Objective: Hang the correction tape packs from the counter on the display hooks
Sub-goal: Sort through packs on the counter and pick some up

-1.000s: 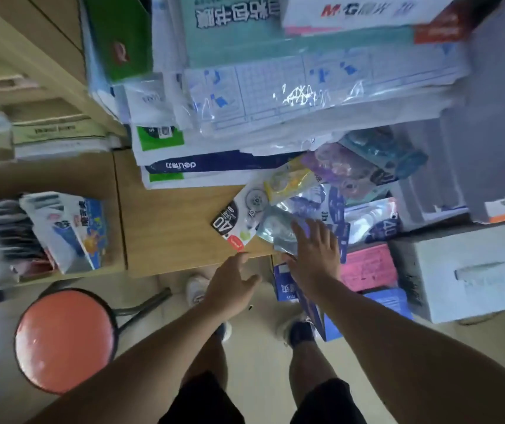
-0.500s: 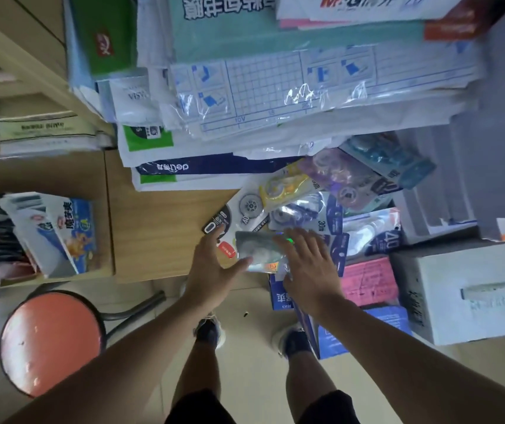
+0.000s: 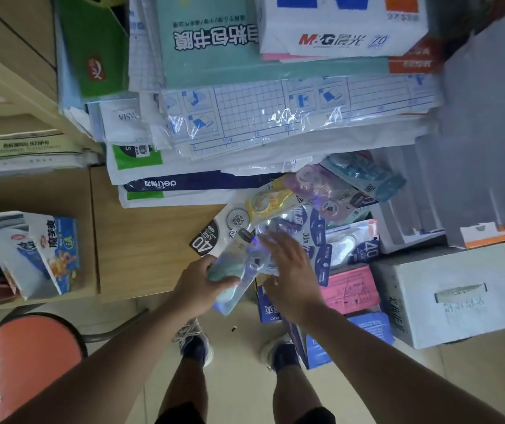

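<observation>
Black "40" label on correction tape pack (image 3: 207, 241). Left hand (image 3: 200, 284) closed around clear pack (image 3: 236, 272), print blurred; right hand (image 3: 289, 267) flat, fingers spread, apparently resting on pile.

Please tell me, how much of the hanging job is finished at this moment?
Nothing looks hung: no display hooks are in view. In hand: the left hand grips one clear pack at the counter edge; the right hand lies flat, open, on the pile. Left: several packs remain there.

head cam | steeply down, forward | close over counter (image 3: 153, 240) edge | single view
</observation>
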The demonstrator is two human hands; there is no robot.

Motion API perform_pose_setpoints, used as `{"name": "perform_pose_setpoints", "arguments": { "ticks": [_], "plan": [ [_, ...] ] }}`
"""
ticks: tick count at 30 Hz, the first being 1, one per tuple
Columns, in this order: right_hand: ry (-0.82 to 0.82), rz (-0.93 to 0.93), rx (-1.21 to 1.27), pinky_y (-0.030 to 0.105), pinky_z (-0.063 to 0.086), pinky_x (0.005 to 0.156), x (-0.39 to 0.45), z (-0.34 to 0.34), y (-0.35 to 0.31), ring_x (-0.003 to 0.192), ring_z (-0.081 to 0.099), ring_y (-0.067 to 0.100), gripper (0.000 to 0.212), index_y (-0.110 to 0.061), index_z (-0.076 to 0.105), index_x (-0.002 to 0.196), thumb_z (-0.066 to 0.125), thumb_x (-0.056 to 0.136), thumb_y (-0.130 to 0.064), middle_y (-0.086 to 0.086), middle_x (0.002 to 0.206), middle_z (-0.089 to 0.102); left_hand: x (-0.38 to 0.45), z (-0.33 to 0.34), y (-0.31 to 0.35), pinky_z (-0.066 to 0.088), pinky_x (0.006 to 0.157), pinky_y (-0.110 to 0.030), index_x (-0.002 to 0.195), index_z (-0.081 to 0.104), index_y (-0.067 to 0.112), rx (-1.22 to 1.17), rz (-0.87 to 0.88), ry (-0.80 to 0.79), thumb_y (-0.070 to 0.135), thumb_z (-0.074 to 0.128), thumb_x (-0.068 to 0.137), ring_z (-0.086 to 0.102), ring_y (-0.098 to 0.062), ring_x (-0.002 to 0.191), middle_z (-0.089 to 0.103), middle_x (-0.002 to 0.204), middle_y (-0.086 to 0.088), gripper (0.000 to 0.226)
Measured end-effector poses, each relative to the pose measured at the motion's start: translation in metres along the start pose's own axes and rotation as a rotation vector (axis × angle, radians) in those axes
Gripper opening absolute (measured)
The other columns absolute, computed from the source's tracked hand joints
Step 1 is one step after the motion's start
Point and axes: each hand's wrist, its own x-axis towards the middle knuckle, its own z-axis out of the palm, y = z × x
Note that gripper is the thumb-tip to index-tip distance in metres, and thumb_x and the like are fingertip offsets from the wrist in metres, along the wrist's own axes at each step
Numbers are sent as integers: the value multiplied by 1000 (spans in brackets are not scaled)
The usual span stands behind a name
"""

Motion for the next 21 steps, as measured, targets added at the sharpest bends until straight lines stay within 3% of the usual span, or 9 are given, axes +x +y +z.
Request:
{"name": "perform_pose_setpoints", "arguments": {
  "ticks": [2,4,6,8,11,13,17,21],
  "plan": [
    [296,307,266,41,51,101,8,-15,-3,120,55,18,50,-23,60,127,69,82,-3,-6,125,60,-3,1,5,59,74,-45,100,73,12,-115,-26,61,65,80,56,75,-30,84,78,89,-6,69],
    [580,663,466,37,55,80,26,-36,-5,97,63,21,36,-22,56,115,77,86,-18,-2,107,63,-4,4,14,53,65,-37,101,72,6,-198,-75,94,46,90,70,71,-32,78,77,88,-10,53],
    [707,1020,741,25,48,67,43,-51,5,85,61,14,46,-21,49,117,80,85,-34,-2,100,61,-2,5,21,45,59,-33,98,70,4,-245,-101,120,38,90,77,65,-29,73,73,84,-13,45],
    [686,1207,931,26,49,68,54,-57,20,81,62,12,47,-18,57,117,81,83,-41,-4,98,64,-1,8,25,48,63,-34,102,69,7,-264,-95,126,40,89,78,70,-30,81,75,90,-13,46],
    [586,1205,918,29,49,56,57,-56,34,72,67,16,24,-18,74,98,76,85,-37,3,93,76,-3,8,28,49,62,-29,107,68,14,-305,-111,119,33,86,83,70,-22,82,73,90,-1,35],
    [587,1160,943,28,48,55,57,-58,33,73,66,18,13,-19,69,81,70,93,-24,4,85,73,-5,8,27,49,62,-27,106,66,20,-313,-116,117,32,84,85,67,-14,77,71,88,4,30],
    [666,1075,1094,30,55,61,50,-68,25,79,71,24,20,-22,58,87,57,102,-8,10,93,72,-4,6,21,52,68,-30,111,70,15,-353,-149,164,33,86,83,72,-23,84,77,98,-7,37],
    [608,953,1083,30,56,62,30,-70,13,80,75,21,23,-22,50,90,49,106,-7,3,90,71,-5,2,19,50,65,-28,111,71,12,-413,-182,177,30,85,84,72,-24,82,78,99,-10,35]
  ]
}}
